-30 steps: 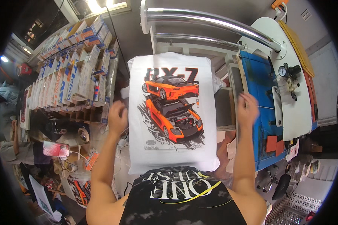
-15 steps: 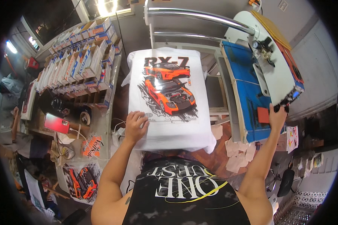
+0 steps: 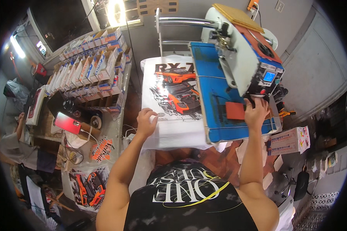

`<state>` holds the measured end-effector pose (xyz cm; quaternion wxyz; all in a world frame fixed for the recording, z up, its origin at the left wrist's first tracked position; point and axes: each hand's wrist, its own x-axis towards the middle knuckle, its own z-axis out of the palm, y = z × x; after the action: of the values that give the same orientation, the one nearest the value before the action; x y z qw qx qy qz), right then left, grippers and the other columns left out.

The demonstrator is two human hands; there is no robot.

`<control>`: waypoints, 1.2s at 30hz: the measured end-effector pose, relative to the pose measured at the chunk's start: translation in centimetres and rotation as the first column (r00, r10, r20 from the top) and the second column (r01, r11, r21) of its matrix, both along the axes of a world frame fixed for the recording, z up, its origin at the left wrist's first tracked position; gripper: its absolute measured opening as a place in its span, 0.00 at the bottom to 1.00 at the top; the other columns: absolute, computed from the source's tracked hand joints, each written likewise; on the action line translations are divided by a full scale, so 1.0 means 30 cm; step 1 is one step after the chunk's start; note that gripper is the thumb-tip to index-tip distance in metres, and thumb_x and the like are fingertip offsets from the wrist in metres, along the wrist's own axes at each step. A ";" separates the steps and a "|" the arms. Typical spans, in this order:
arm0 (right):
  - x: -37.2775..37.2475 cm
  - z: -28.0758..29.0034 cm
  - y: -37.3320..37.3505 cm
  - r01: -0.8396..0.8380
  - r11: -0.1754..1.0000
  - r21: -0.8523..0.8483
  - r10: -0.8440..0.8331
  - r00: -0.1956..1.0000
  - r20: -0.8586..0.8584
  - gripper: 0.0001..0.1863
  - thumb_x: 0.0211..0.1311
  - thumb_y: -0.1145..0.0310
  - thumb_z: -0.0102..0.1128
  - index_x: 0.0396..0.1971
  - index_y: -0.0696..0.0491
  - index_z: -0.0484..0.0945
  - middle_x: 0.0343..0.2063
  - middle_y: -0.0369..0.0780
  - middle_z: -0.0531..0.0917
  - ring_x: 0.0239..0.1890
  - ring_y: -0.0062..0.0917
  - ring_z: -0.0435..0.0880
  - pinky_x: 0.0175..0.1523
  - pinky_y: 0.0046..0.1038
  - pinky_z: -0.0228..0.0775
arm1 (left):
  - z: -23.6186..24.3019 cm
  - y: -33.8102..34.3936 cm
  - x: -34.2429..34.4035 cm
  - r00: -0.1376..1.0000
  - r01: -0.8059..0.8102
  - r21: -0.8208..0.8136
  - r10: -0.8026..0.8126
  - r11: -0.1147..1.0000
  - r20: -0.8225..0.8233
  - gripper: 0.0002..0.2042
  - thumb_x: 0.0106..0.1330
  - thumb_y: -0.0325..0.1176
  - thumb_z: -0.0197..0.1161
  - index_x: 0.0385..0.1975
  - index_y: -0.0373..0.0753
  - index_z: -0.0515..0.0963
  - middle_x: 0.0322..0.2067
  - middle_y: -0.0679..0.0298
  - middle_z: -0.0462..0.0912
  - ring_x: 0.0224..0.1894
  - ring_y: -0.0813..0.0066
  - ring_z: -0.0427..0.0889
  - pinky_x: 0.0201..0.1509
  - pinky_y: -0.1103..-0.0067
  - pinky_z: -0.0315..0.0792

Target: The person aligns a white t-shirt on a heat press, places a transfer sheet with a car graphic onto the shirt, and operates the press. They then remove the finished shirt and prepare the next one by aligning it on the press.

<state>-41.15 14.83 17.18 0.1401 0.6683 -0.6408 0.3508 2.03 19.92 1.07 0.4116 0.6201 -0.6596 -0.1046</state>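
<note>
A white T-shirt (image 3: 173, 134) is spread on the heat press's lower plate. A transfer film with an orange and black car print (image 3: 177, 92) lies over it. My left hand (image 3: 146, 122) rests on the shirt beside the film's lower left corner, its fingers apart and loosely bent. With my right hand (image 3: 257, 113) I grip the front handle of the heat press head, just below its control box (image 3: 266, 77); the handle itself is mostly hidden by my fingers. The blue upper plate (image 3: 216, 88) hangs over the right part of the shirt and covers part of the print.
Chrome bars (image 3: 187, 23) carry the press head at the back. To the left, a table holds cardboard sorting boxes (image 3: 92, 65), a pink phone (image 3: 67, 122) and another car print film (image 3: 89, 188). A printed carton (image 3: 289, 140) is at the right. Another person's sleeve (image 3: 13, 136) shows far left.
My right hand has swung the press head leftward, so its blue plate now overlaps the shirt. My left hand stays by the film's lower left corner.
</note>
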 end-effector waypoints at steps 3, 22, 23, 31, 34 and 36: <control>0.113 0.020 0.030 -0.066 0.941 -0.331 0.033 0.994 -0.105 0.40 0.48 0.54 0.80 0.62 0.50 0.75 0.64 0.51 0.72 0.64 0.51 0.69 0.65 0.57 0.61 | 0.060 0.134 0.089 0.995 0.102 0.004 -0.102 0.995 -0.024 0.07 0.61 0.27 0.68 0.38 0.36 0.82 0.40 0.57 0.82 0.46 0.56 0.81 0.52 0.66 0.74; 0.652 0.076 0.084 -0.319 0.916 -0.244 0.312 0.948 -0.066 0.57 0.31 0.45 0.84 0.69 0.43 0.70 0.70 0.64 0.57 0.70 0.62 0.58 0.71 0.60 0.56 | -0.416 1.156 -0.052 0.949 0.051 0.878 0.252 0.476 -0.191 0.16 0.63 0.40 0.63 0.43 0.38 0.85 0.40 0.44 0.86 0.46 0.48 0.86 0.51 0.60 0.78; 0.654 0.070 0.087 -0.335 0.893 -0.299 0.324 0.942 -0.087 0.56 0.32 0.43 0.83 0.68 0.44 0.71 0.70 0.63 0.57 0.70 0.62 0.59 0.71 0.60 0.56 | -0.442 1.206 -0.077 0.939 -0.012 0.880 0.308 0.474 -0.153 0.15 0.63 0.41 0.62 0.42 0.38 0.86 0.40 0.44 0.86 0.46 0.48 0.86 0.51 0.60 0.78; 0.656 0.068 0.093 -0.270 0.862 -0.430 0.242 0.963 -0.119 0.50 0.36 0.39 0.81 0.66 0.37 0.74 0.72 0.57 0.56 0.67 0.67 0.60 0.60 0.67 0.66 | -0.610 1.463 -0.395 0.847 -0.210 0.948 0.529 0.239 0.054 0.13 0.60 0.41 0.63 0.35 0.39 0.85 0.42 0.50 0.88 0.47 0.46 0.86 0.48 0.59 0.79; 0.602 0.072 0.130 -0.440 0.809 -0.390 0.415 0.897 -0.150 0.43 0.51 0.38 0.75 0.66 0.40 0.74 0.74 0.57 0.53 0.74 0.63 0.53 0.68 0.73 0.49 | -0.676 1.476 -0.547 0.964 -0.192 0.918 0.240 0.346 0.111 0.11 0.57 0.37 0.65 0.35 0.39 0.85 0.39 0.49 0.88 0.45 0.48 0.87 0.46 0.59 0.80; 0.537 0.072 0.136 -0.550 0.778 -0.303 0.525 0.835 -0.168 0.39 0.58 0.42 0.72 0.66 0.43 0.73 0.73 0.57 0.54 0.76 0.61 0.50 0.72 0.73 0.39 | -0.670 1.463 -0.649 0.914 -0.272 0.871 0.393 0.409 0.100 0.11 0.55 0.34 0.66 0.36 0.39 0.85 0.37 0.49 0.88 0.42 0.49 0.88 0.45 0.59 0.81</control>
<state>-25.05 18.91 19.34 0.1704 0.8014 -0.3476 0.4560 -17.45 63.81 -19.04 0.0913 0.8521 -0.3516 -0.3767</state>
